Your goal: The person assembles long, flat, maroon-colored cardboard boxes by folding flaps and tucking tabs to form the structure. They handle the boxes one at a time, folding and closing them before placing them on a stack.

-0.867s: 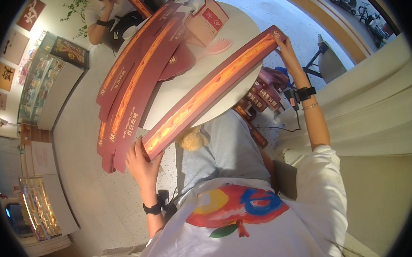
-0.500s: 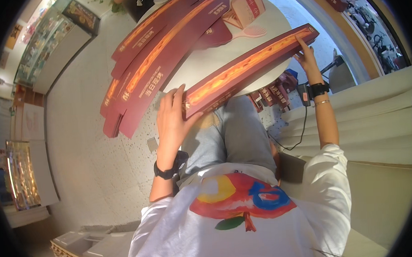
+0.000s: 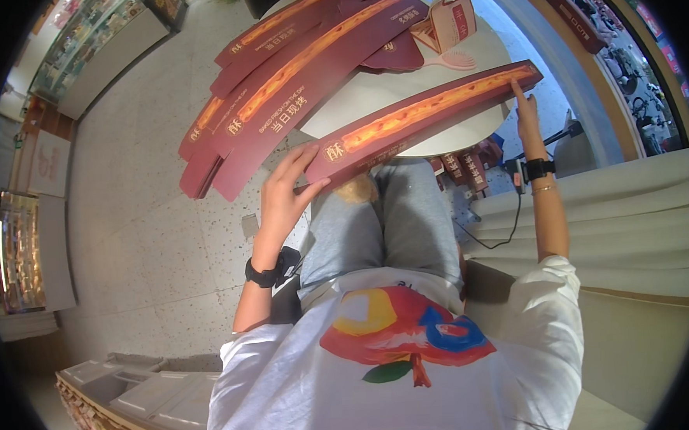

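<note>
The left hand (image 3: 283, 196) and right hand (image 3: 527, 117) hold the long box (image 3: 431, 115) by its ends, suitably; to me it seems light, stiff, but creasable between them.

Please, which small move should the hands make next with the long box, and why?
Probably the left hand should ease its end of the long maroon box inward over the white table, with the right hand steadying the other end: the left end juts past the table edge, above the lap, so the box seems less well supported there.
</note>
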Motion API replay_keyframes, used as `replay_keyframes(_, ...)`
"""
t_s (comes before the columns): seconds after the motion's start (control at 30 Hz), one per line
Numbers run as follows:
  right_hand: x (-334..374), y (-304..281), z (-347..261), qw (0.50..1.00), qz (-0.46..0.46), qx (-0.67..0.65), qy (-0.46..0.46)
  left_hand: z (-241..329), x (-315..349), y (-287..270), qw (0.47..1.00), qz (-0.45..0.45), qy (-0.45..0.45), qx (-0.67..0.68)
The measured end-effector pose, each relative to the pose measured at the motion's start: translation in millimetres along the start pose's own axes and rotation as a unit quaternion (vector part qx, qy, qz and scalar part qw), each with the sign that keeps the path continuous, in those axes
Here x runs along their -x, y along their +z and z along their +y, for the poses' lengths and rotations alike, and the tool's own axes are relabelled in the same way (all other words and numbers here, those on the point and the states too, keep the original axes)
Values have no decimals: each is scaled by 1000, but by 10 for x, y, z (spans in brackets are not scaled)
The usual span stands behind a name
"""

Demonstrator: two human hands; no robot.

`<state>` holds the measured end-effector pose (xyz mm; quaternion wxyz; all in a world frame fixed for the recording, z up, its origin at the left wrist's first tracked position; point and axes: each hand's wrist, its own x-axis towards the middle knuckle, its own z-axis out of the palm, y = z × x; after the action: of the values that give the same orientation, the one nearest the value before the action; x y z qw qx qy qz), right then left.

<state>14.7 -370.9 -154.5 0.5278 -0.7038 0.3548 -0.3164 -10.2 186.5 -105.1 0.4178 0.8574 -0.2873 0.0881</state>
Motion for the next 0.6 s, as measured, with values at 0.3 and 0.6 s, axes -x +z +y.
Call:
replay_keyframes(0.3, 2733, 824, -1309, 651, -433, 295, -549, -109, 145, 171, 998, 43, 31, -35)
replay_keyframes(0.6, 2828, 1515, -1396, 539, -503, 202, -645, 20, 365, -54, 996, 39, -56, 54)
